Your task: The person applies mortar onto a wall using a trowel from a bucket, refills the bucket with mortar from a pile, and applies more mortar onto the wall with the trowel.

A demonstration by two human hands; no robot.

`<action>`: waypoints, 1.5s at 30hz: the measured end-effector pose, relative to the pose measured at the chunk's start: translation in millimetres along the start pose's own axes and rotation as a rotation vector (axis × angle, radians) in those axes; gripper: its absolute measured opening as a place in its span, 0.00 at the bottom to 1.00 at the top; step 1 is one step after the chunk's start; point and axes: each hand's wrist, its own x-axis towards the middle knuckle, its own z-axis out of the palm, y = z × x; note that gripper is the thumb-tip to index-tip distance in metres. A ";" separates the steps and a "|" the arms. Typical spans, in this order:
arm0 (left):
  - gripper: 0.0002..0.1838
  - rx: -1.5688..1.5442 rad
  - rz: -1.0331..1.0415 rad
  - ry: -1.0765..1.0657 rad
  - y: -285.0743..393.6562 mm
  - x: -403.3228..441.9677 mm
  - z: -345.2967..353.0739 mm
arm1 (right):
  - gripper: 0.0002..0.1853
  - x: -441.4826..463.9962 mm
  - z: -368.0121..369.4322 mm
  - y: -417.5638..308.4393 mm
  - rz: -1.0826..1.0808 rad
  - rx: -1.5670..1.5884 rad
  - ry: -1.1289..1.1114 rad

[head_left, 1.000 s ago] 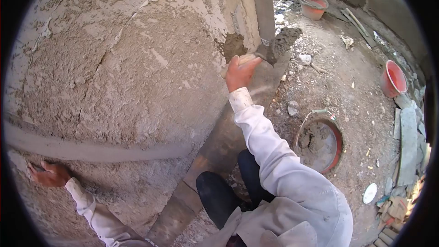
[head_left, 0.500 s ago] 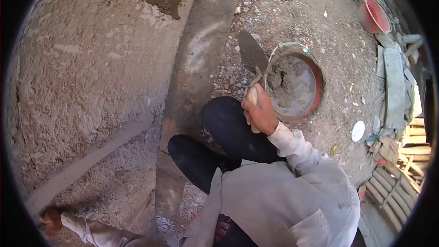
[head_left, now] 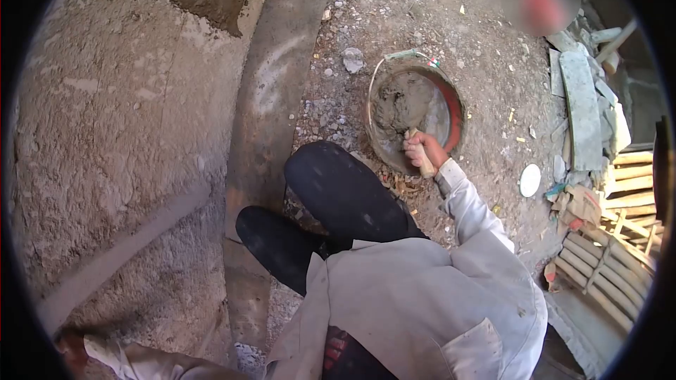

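Head view: the right hand [head_left: 427, 150] curls its fingers snugly around a trowel's pale wooden handle [head_left: 426, 166], its far end at wet grey mortar [head_left: 408, 98] inside a round red bucket [head_left: 455, 116]. Near the rough grey-brown wall [head_left: 127, 134], the blurred left hand [head_left: 72, 352] hides its finger spread.

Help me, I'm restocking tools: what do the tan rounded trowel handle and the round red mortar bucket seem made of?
Tan rounded trowel handle: probably wood, matte, judging by its pale, unglossy surface.
Round red mortar bucket: likely plastic, dull and grey-smeared; its plain red inner wall suggests that, though rubber is possible.
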 end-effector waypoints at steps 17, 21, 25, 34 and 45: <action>0.34 0.105 0.313 0.205 -21.2 85.5 46.2 | 0.17 -62.7 182.2 -6.6 -0.527 0.092 -0.284; 0.34 0.050 0.346 0.220 44.1 85.5 21.1 | 0.19 -51.9 270.5 -26.7 -0.831 0.017 -0.353; 0.34 0.047 0.293 0.158 47.3 84.2 16.9 | 0.18 -18.8 371.9 -42.8 -1.187 -0.094 -0.296; 0.33 0.047 0.299 0.177 51.0 85.3 16.9 | 0.28 214.5 560.3 -44.4 -1.281 -0.620 0.503; 0.38 0.098 0.269 0.184 28.2 69.6 37.2 | 0.23 29.1 381.7 65.8 -0.939 -0.939 -0.262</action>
